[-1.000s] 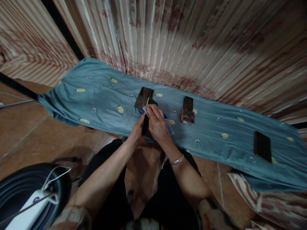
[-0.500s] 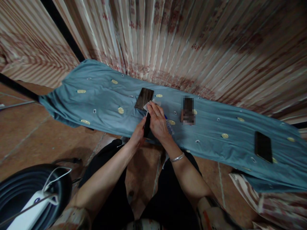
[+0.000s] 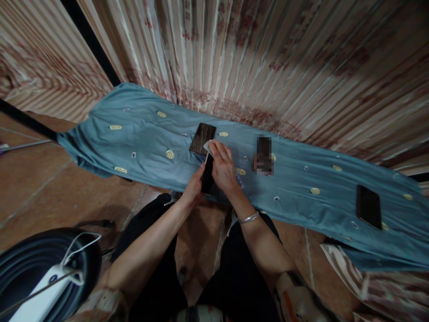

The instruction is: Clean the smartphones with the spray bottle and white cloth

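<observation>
My left hand (image 3: 192,187) grips a black phone (image 3: 208,172) by its near edge, above the front of a blue cloth (image 3: 140,138). My right hand (image 3: 224,170) lies over the phone and presses a small white wipe (image 3: 207,145) against its far end. A silver bangle sits on my right wrist. Just beyond the wipe, a dark wood-patterned phone (image 3: 202,138) lies flat on the cloth. Most of the held phone is hidden under my right hand.
Another dark phone (image 3: 264,154) lies on the cloth to the right, and a black phone (image 3: 368,206) rests near the right end. Striped curtains hang behind. A black round object with a white device and cable (image 3: 43,277) sits at lower left on the brown tiled floor.
My right hand with the white wipe has slid slightly along the held phone toward its far end. The view has shifted a little; the other phones stay put.
</observation>
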Demonstrator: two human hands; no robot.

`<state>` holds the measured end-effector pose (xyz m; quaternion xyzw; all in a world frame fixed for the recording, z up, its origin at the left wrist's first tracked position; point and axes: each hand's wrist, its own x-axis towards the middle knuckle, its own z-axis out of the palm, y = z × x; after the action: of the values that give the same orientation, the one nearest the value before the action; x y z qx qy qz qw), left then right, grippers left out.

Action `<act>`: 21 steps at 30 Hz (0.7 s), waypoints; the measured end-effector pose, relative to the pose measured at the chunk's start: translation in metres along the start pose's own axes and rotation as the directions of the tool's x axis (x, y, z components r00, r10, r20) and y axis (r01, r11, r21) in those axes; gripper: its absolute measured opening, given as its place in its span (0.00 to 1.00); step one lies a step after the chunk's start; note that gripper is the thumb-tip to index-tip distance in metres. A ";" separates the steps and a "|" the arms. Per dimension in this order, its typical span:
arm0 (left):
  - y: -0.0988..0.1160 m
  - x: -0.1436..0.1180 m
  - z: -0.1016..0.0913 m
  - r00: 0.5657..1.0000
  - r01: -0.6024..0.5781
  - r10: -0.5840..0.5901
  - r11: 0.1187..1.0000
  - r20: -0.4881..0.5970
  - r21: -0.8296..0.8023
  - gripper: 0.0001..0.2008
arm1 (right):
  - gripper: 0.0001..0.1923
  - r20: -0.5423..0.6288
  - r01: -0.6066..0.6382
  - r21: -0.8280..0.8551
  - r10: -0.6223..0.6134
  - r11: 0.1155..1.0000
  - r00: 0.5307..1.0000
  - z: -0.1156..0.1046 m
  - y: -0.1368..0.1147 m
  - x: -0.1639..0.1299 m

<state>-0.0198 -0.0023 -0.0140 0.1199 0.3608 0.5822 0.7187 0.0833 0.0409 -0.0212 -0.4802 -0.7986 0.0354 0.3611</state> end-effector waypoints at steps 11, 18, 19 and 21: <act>0.015 -0.006 0.010 0.991 0.091 -0.098 0.992 -0.087 -0.083 0.19 | 0.31 0.034 -0.067 0.035 0.066 0.997 0.997 0.006 0.011 0.000; 0.019 -0.007 0.012 0.990 0.091 -0.099 0.993 -0.098 -0.078 0.19 | 0.31 0.046 -0.117 0.077 0.114 0.990 0.992 0.009 0.009 -0.002; 0.018 -0.007 0.011 0.989 0.096 -0.104 0.993 -0.107 -0.073 0.19 | 0.31 0.045 -0.127 0.083 0.123 0.989 0.991 0.010 0.008 -0.004; 0.015 -0.008 0.010 0.987 0.103 -0.109 0.993 -0.121 -0.058 0.19 | 0.31 0.037 -0.145 0.089 0.142 0.985 0.989 0.011 0.008 -0.008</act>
<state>-0.0247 -0.0027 0.0053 0.0456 0.3952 0.5587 0.7278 0.0845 0.0417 -0.0365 -0.5189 -0.7648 0.1050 0.3671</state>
